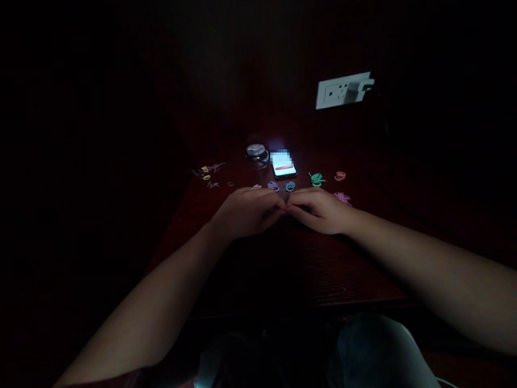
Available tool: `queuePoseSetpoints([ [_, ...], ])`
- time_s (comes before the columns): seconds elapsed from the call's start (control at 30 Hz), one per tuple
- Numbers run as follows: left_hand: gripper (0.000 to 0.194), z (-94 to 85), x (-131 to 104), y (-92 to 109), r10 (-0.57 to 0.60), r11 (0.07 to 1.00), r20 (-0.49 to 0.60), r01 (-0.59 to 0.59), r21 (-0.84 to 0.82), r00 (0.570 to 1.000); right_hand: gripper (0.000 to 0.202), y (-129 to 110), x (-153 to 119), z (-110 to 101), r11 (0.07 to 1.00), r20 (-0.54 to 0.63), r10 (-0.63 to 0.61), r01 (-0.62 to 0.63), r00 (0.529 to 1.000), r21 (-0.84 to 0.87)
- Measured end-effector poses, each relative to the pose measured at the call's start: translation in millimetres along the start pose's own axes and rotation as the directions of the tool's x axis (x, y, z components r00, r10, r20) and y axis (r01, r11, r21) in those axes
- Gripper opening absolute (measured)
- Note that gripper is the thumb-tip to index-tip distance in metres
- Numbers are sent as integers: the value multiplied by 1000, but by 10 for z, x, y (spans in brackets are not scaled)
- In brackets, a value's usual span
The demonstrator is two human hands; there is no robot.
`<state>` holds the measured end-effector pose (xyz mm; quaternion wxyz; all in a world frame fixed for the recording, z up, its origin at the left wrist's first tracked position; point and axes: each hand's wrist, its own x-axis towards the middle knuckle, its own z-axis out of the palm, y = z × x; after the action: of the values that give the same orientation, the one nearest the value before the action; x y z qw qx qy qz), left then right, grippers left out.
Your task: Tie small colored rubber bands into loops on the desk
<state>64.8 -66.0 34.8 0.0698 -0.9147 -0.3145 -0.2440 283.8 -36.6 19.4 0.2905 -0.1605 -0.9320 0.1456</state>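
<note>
My left hand (252,211) and my right hand (321,209) meet over the dark red table (258,269), fingertips pinched and almost touching. Whatever lies between them is too small and dim to make out. Just beyond the fingers are purple elastic bands (273,186) and blue elastic bands (290,186). Green bands (317,179) and orange bands (340,175) lie farther right, and a pink bunch (342,198) is beside my right hand. Left of my left hand are yellow bands (206,177) and dark purple ones (217,167). A few pale pink bands (257,186) are partly hidden behind my left hand.
A lit phone (284,163) lies behind the bands, with a clear lidded jar (257,156) to its left. On the wall at the back right is a white socket plate (335,92) with a plug in it. The surroundings are very dark.
</note>
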Motion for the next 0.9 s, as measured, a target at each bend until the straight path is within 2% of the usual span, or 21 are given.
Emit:
queuePoseSetpoints([
  [0.23,5,-19,-4,0,3,999,-3,-3,-33,1000,24,17,4,4,1000,-21,-15,15,1000,1],
  [0.5,9,11,-14,-65,17,998,-21,-18,-66,1000,24,48,-2,-10,1000,-63,4,-3,998,20],
  [0.63,9,16,-21,-77,0,998,-24,-2,-65,1000,18,48,-11,-1,996,-118,74,-67,990,58],
  [0.73,8,18,-28,-81,-16,997,-7,16,-73,1000,13,44,-16,32,989,-115,127,-118,985,87],
  [0.9,8,15,-35,-84,-30,996,4,31,-80,1000,13,43,-11,65,991,-121,116,-106,986,85],
])
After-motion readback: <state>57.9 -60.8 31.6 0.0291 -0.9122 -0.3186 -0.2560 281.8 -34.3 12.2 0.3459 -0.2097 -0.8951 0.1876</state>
